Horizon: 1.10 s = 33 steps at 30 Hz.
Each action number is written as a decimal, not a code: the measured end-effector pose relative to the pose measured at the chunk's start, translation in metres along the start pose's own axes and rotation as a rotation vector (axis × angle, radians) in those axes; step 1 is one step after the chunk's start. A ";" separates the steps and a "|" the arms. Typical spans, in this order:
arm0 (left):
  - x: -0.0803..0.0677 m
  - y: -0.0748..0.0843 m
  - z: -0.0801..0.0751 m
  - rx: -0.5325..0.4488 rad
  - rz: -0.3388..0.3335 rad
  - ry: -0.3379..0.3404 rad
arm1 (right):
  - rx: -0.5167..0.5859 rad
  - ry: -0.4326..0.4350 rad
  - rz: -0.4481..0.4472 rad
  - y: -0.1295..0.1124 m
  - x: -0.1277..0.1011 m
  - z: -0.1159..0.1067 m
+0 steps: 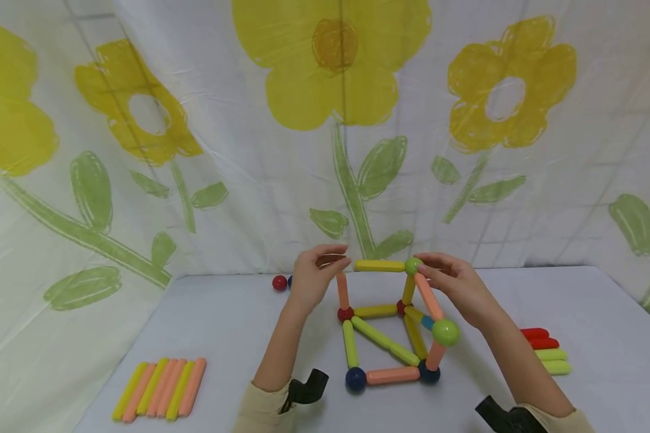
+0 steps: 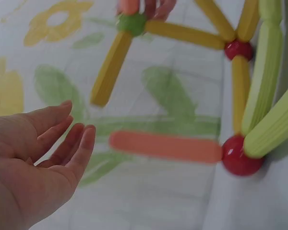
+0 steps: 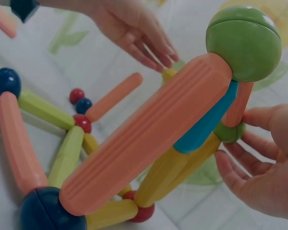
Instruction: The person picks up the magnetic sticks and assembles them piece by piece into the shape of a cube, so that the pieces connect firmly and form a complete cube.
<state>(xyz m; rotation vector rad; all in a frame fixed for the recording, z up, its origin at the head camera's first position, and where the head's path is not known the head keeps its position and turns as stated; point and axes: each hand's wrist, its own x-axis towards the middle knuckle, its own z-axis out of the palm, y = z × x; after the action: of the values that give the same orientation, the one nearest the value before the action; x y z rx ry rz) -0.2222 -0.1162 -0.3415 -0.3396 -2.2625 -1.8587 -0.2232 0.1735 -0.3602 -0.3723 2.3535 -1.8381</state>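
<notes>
A frame of rods and balls stands on the table, its base joined by red balls (image 1: 345, 314) and dark blue balls (image 1: 355, 379). At its back left corner an orange-pink rod (image 1: 343, 291) rises with a bare top end. My left hand (image 1: 316, 273) is beside that top, fingers loosely bent and holding nothing; the left wrist view shows a gap between fingertips and rod. With thumb and fingers my right hand (image 1: 455, 285) pinches the green ball (image 1: 413, 266) at the upper back right. From this ball a yellow rod (image 1: 379, 265) juts leftward, its far end free. A second green ball (image 1: 446, 332) tops the front right corner.
Left of the frame lies a row of yellow and orange-pink rods (image 1: 159, 390). Red rods (image 1: 543, 343) and light green rods (image 1: 552, 361) lie at the right, partly behind my right forearm. A loose red ball (image 1: 279, 283) sits near the back edge, before a flowered curtain (image 1: 271, 198).
</notes>
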 end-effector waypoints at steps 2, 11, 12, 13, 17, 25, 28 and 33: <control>0.002 -0.005 -0.013 0.023 0.004 0.062 | 0.003 0.003 0.004 0.000 0.000 0.000; 0.006 -0.062 -0.063 0.187 -0.069 0.260 | 0.029 0.005 0.013 0.002 -0.001 -0.001; 0.005 -0.069 -0.066 0.214 -0.075 0.263 | 0.034 0.003 0.013 0.002 0.000 0.000; 0.005 -0.074 -0.069 0.237 -0.085 0.266 | 0.040 0.002 0.013 0.002 0.000 0.000; 0.004 -0.095 -0.082 0.306 -0.165 0.262 | 0.049 -0.001 0.011 0.002 0.000 0.000; -0.007 -0.121 -0.101 0.311 -0.277 0.189 | 0.057 -0.005 0.010 0.001 0.001 0.001; -0.010 -0.125 -0.103 0.305 -0.282 0.203 | 0.055 -0.004 0.010 0.001 0.001 0.002; -0.010 -0.127 -0.104 0.312 -0.274 0.229 | 0.050 -0.003 0.018 0.001 0.000 0.002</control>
<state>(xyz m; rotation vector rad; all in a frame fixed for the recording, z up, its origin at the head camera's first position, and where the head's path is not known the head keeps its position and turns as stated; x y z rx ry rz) -0.2505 -0.2423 -0.4434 0.2305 -2.4761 -1.5200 -0.2231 0.1722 -0.3615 -0.3466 2.2961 -1.8829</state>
